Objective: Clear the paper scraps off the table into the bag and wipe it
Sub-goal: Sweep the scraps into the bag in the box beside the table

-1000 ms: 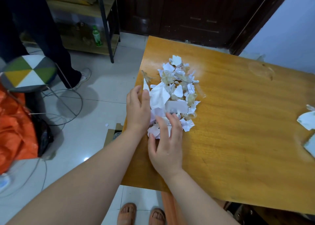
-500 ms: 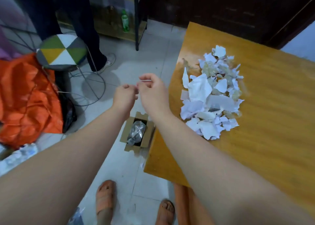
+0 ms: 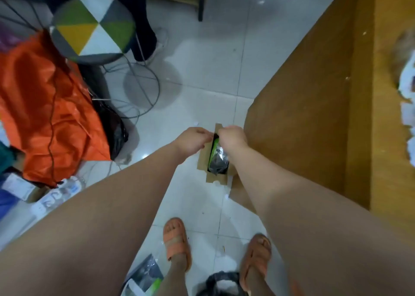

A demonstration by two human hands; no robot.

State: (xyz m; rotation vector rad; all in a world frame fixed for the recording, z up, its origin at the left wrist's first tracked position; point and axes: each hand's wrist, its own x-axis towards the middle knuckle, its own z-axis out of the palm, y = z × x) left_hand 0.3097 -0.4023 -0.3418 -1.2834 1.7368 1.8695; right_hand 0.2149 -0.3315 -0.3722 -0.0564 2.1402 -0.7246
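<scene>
My left hand (image 3: 193,138) and my right hand (image 3: 232,138) reach down together to a small open cardboard box (image 3: 216,179) on the floor beside the table. In the box lies a shiny grey and green plastic bag pack (image 3: 217,159). My right hand's curled fingers close on the pack's far end. My left hand's fingertips are pinched right beside them, and what they hold is hidden. The white paper scraps (image 3: 407,82) lie on the wooden table (image 3: 390,138) at the right edge of view, away from both hands.
A black bag (image 3: 221,283) sits by my sandalled feet, with a plastic packet (image 3: 146,277) to its left. An orange cloth (image 3: 45,107), a wire-legged stool (image 3: 93,27), cables and another person's legs (image 3: 139,15) crowd the floor at left. The table's side panel (image 3: 303,120) stands next to the box.
My hands left the scrap pile, came off the table to the left and went down to the box on the floor. My view swung from the tabletop down to the floor.
</scene>
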